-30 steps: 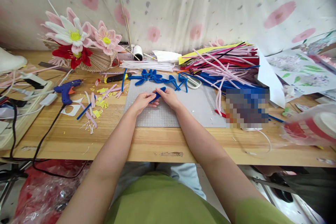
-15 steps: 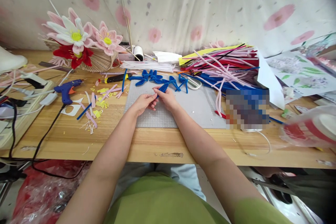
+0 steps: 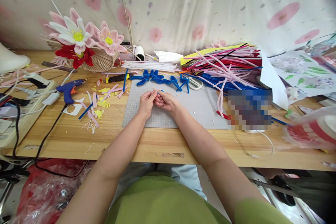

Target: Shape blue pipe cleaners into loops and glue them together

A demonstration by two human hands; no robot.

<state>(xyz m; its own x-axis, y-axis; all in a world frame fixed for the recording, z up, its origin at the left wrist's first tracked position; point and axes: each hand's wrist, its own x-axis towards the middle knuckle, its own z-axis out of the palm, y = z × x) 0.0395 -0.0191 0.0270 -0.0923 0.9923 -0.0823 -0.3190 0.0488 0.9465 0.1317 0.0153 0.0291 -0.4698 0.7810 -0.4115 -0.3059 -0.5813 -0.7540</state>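
Over the grey cutting mat, my left hand and my right hand meet fingertip to fingertip. Both are closed on a blue fuzzy pipe cleaner piece. Only a sliver of it shows past the fingers, so its shape is hidden. Just beyond my hands lie bent blue pipe cleaner loops, with smaller twisted blue ones to their right. White-handled scissors rest beside these, partly under blue stems.
A blue glue gun stands left, near yellow and pink scraps. Pipe cleaner flowers fill the back left. Bundled pink and red stems lie back right. A wrapped cup is far right, beyond a blurred-out patch.
My hands have turned and drawn closer together. The blue piece that stuck out above my right hand is now mostly hidden by fingers. The view has shifted slightly.
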